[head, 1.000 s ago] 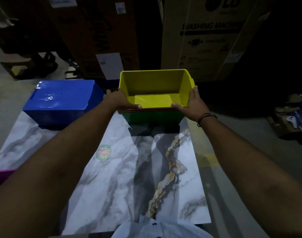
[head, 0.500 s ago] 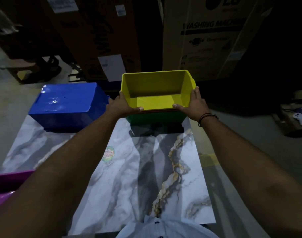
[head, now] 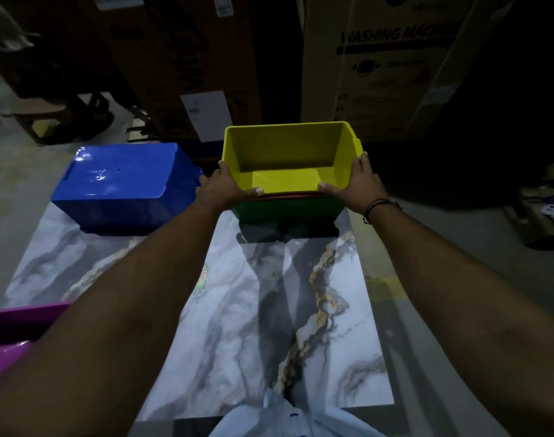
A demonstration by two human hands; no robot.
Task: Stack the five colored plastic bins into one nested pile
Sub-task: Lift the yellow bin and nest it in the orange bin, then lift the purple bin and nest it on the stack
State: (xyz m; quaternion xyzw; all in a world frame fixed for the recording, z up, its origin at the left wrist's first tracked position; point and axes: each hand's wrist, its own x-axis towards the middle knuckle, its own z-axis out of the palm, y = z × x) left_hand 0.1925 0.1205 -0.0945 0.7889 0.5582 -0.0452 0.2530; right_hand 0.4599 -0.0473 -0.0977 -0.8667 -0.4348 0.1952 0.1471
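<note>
Nothing shifted: each hand (head: 225,189) (head: 359,184) still grips the yellow bin (head: 288,159) on the marble table (head: 253,310); cardboard boxes (head: 379,64) behind.

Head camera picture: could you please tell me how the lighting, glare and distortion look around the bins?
Head view: dim overall, background boxes nearly black; bright glare patches on the upturned glossy blue plastic bin; the open yellow plastic bin is the best lit; both forearms cast dark shadows on the marble-patterned tabletop; wide-angle stretch enlarges the arms near the edges; the purple plastic bin is cropped at left.
</note>
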